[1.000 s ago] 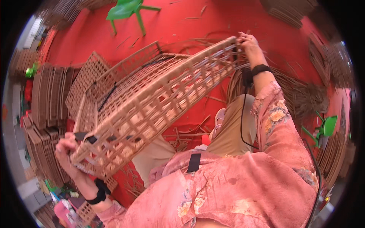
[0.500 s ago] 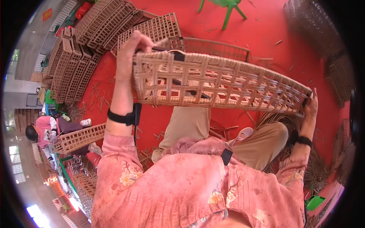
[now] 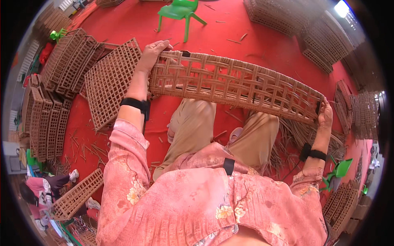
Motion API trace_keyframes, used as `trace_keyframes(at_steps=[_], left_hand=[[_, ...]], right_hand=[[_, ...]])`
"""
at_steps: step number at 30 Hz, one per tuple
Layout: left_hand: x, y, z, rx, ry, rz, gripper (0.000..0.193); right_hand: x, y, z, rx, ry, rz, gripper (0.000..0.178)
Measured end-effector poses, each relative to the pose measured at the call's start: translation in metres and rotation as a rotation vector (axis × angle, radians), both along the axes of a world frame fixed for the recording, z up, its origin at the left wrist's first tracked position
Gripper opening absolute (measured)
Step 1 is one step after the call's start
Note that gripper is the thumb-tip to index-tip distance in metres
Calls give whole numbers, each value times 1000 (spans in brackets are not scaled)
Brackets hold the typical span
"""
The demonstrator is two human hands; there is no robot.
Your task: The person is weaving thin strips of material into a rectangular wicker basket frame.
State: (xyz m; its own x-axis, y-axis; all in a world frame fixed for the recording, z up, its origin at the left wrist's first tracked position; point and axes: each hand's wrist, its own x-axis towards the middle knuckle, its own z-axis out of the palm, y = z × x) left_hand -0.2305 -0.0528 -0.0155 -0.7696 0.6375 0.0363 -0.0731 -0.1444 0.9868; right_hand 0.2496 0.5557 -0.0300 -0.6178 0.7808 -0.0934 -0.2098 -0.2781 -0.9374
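Note:
A long woven wicker basket (image 3: 230, 84), open-latticed and brown, is held up in front of me above my knees, one long side facing me. My left hand (image 3: 154, 55) is closed around its upper left corner. At the opposite end, my right hand (image 3: 325, 113) grips the right corner, lower than the left one, so the basket slopes down to the right. Dark patches show on the rim near each end. Both wrists wear black bands. The fingers behind the wicker are partly hidden.
A latticed wicker panel (image 3: 113, 84) leans at left before stacked baskets (image 3: 47, 123). A green chair (image 3: 178, 12) stands ahead on the red floor. Loose cane strands (image 3: 287, 143) lie by my right knee. More baskets (image 3: 279, 16) stand far right. A co-worker (image 3: 39, 192) sits at left with another basket.
My view has swung to the right, bringing more of the chair and the right-hand baskets into sight. The basket has tipped, so its inside and far wall no longer show; both hands keep hold.

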Motion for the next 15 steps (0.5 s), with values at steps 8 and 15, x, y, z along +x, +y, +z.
trace_keyframes(at_steps=[8,15], left_hand=[[40,14,25,-376,1030,-59,33],[64,21,34,-546,1191,-26,41]], right_hand=[[-15,-46,12,244,-149,-153,24],[-82,-214,101,1395,-1069,-428,38]])
